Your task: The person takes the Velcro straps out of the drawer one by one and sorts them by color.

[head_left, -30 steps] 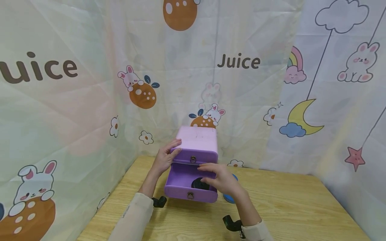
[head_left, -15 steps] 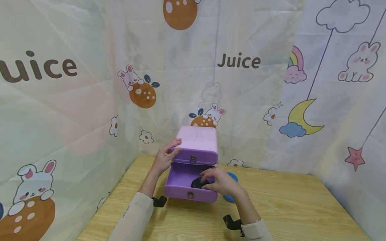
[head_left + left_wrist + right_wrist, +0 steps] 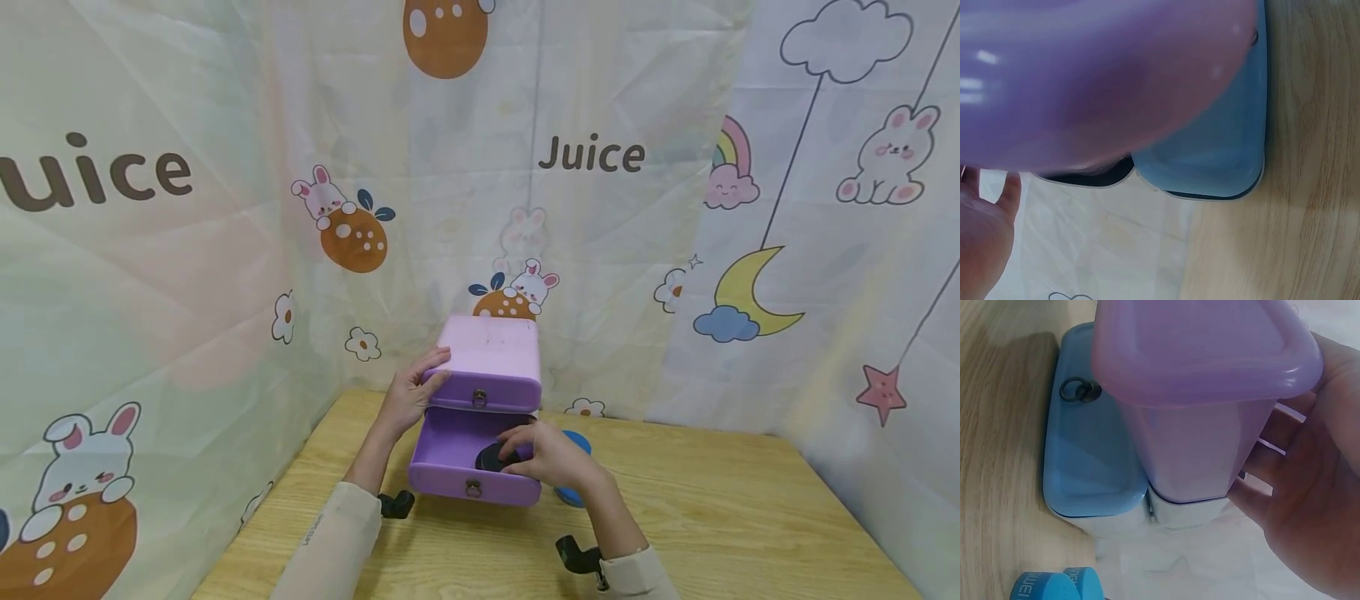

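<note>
In the head view, a small drawer cabinet (image 3: 491, 346) with a pale pink top stands on the table. Its upper purple drawer front (image 3: 450, 390) is closed in, while the purple drawer below (image 3: 450, 446) is pulled out. My left hand (image 3: 408, 396) rests on the cabinet's upper left corner, fingers along the side and thumb by the front. Inside the open drawer lies a round black object (image 3: 489, 457). My right hand (image 3: 551, 454) reaches over the drawer's right wall, fingers and thumb bent onto the black object's right side. In the right wrist view, the drawer hides those fingertips.
Blue rolls of printed tape (image 3: 1041, 586) lie on the table right of the cabinet. A blue drawer front with a ring pull (image 3: 1094, 456) sits below the open drawer. Printed fabric (image 3: 592, 250) hangs behind and at both sides of the wooden table (image 3: 720, 500).
My right hand has lowered into the open drawer, and its fingers have come together on the black object. The left hand stays on the cabinet corner.
</note>
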Motion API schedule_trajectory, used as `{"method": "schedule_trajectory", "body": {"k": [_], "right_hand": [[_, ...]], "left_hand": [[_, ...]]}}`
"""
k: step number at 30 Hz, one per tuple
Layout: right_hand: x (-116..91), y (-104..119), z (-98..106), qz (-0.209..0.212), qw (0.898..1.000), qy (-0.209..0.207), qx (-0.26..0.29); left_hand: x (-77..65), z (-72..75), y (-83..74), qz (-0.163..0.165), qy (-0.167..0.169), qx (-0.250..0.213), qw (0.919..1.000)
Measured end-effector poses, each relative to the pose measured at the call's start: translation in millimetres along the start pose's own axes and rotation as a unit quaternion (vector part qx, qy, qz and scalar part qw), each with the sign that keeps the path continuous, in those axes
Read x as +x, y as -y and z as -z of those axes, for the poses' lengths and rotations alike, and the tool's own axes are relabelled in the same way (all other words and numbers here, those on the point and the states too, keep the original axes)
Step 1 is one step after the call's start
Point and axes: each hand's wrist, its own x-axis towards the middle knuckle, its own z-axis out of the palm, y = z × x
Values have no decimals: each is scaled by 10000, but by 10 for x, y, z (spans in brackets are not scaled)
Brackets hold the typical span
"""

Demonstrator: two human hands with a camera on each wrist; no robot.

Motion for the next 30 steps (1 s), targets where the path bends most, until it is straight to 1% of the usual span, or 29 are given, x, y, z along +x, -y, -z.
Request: {"method": "schedule_trajectory", "body": {"k": [9, 14, 16, 19, 22, 26, 30], "right_hand": [[3, 0, -7, -58, 9998, -52, -178], [15, -11, -16, 18, 9997, -92, -227], [10, -16, -10, 34, 9999, -52, -88], [-18, -26, 11, 3, 9996, 35, 263], [-63, -25, 56, -46, 9986, 13, 528], [-122, -19, 137, 7, 9977, -194, 651], [-174, -57, 216, 164, 9958, -361, 828]], "left_hand": [[-2, -5, 7, -18, -11, -49, 10000], [4, -1, 27, -88, -16, -53, 9999], [2, -1, 29, -91, -22, -30, 10000], [-3, -4, 26, -75, -37, -48, 10000], [-8, -9, 20, -74, -15, -86, 9999], [-10, -12, 11, -85, -7, -93, 9999], [-1, -7, 19, -72, -54, -107, 9999]]}}
